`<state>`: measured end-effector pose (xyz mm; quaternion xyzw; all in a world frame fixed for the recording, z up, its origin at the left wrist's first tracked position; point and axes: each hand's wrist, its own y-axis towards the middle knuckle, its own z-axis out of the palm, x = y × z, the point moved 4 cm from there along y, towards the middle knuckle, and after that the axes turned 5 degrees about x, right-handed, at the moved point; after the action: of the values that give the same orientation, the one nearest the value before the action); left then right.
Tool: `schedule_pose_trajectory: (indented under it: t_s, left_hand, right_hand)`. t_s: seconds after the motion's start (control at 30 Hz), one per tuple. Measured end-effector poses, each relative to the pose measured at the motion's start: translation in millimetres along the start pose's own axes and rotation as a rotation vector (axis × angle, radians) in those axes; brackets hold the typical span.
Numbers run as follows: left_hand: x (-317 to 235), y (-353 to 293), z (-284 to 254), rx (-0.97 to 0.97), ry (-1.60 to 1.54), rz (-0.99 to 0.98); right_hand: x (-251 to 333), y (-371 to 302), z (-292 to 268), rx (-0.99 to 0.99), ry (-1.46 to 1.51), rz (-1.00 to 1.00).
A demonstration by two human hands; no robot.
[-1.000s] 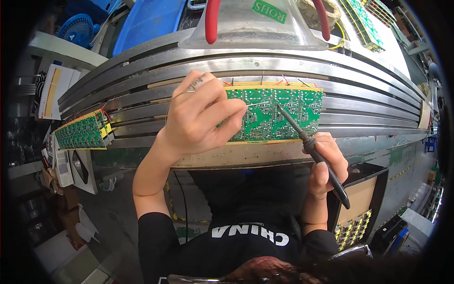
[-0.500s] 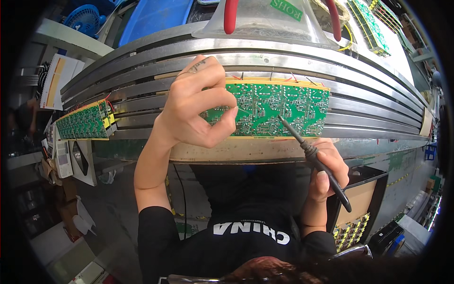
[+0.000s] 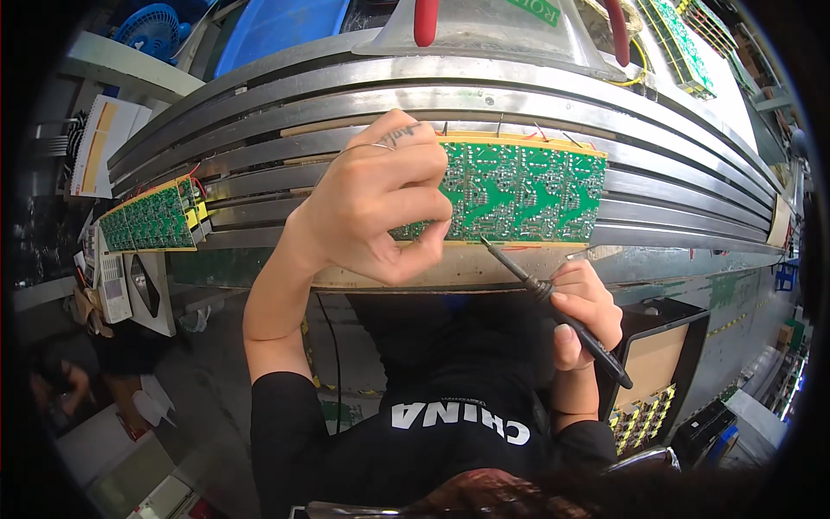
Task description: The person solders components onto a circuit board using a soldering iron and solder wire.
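Note:
My right hand (image 3: 586, 313) is closed round the dark handle of a soldering iron (image 3: 553, 300). The iron's slim tip points up and left, at the near edge of a long green circuit board (image 3: 523, 192). Over the left part of that board is my left hand (image 3: 385, 203), thumb and forefinger pinched together on a thin solder wire (image 3: 378, 144), a bit of which shows across the knuckles; its end is hidden. The board lies solder side up, with a yellow edge strip and several wire leads along its far side.
Metal rails (image 3: 683, 201) run across the bench. A second green board (image 3: 149, 221) rests on them at the left. Beyond the rails stand a clear plastic bin with red handles (image 3: 425, 22) and a blue tray (image 3: 281, 35). A black box (image 3: 653, 363) sits at the lower right.
My right hand has drawn the iron's tip down and left, from mid-board to the near edge. My left hand has shifted slightly right over the board, its fingers still pinched.

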<state>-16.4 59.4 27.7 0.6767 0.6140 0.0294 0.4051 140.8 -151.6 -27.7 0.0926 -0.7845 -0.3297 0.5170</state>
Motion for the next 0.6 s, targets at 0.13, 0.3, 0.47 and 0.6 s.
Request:
schedule_pose_trajectory:
  t_s: [0.13,0.3,0.47,0.6]
  left_hand:
    - [-0.3,0.7,0.7,0.007,0.015,0.007]
    - [-0.5,1.0,0.5,0.011,0.015,0.009]
    - [0.1,-0.3,4.1,-0.011,0.009,0.014]
    - [-1.3,-1.3,4.5,0.03,0.075,0.031]
  right_hand:
    - [-5.6,-2.2,4.3,-0.024,0.045,0.008]
    - [-8.1,-4.7,5.1,-0.041,0.081,0.013]
    - [-9.1,-4.9,5.8,-0.034,0.093,0.014]
    - [-8.2,-3.0,5.5,-0.023,0.089,0.009]
